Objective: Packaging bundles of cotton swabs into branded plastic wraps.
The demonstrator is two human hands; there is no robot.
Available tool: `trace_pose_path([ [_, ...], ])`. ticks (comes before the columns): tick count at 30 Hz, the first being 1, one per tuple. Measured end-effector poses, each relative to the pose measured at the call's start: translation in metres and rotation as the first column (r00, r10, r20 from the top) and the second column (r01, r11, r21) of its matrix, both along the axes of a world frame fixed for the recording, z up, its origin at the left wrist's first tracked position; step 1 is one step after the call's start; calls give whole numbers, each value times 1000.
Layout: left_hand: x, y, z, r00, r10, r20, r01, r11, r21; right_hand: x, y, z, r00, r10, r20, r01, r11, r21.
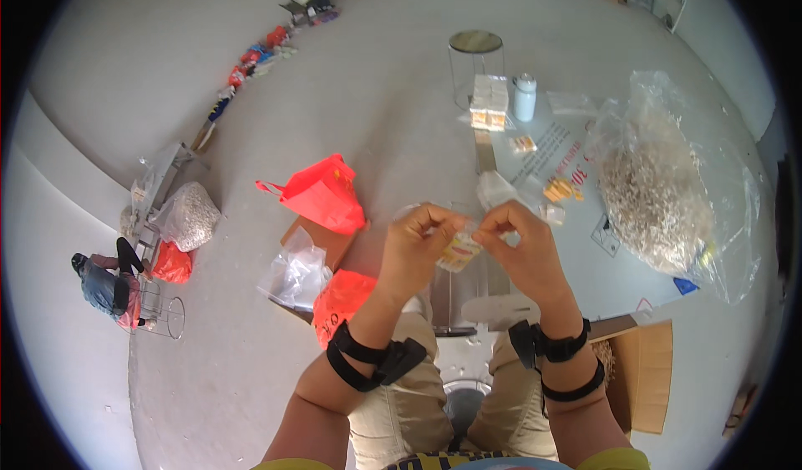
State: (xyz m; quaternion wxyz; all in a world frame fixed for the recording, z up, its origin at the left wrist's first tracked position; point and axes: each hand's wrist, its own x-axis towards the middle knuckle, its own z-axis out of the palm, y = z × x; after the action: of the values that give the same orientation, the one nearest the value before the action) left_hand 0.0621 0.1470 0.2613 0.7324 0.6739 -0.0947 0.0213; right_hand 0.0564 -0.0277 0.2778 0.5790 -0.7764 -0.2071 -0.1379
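White-and-yellow printed packet (456,255), red bag (324,196), pale-blue bottle (525,102), black straps (401,361), beige trousers (401,416), brown carton (653,374)

Small packet (459,255) (details too blurred)

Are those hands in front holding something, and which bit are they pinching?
Yes, a small yellow-and-white packet. The left hand and right hand pinch it along its top edge; the exact fingertip contact is too small to tell.
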Motion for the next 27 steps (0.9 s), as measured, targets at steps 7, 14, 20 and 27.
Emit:
trace_pose_path([
  [7,-10,-9,10,965,80,249,-160,933,322,-1,-1,0,993,31,-110,-27,999,36],
  [14,-11,-8,18,911,115,396,-282,875,394,-1,5,-1,999,21,27,-18,995,-95],
  [20,-11,-14,20,894,103,436,-297,864,406,2,4,-9,999,33,-29,-34,999,-20],
  [27,-11,-14,23,930,119,348,-249,900,358,-2,12,-8,983,-111,149,126,987,-97],
])
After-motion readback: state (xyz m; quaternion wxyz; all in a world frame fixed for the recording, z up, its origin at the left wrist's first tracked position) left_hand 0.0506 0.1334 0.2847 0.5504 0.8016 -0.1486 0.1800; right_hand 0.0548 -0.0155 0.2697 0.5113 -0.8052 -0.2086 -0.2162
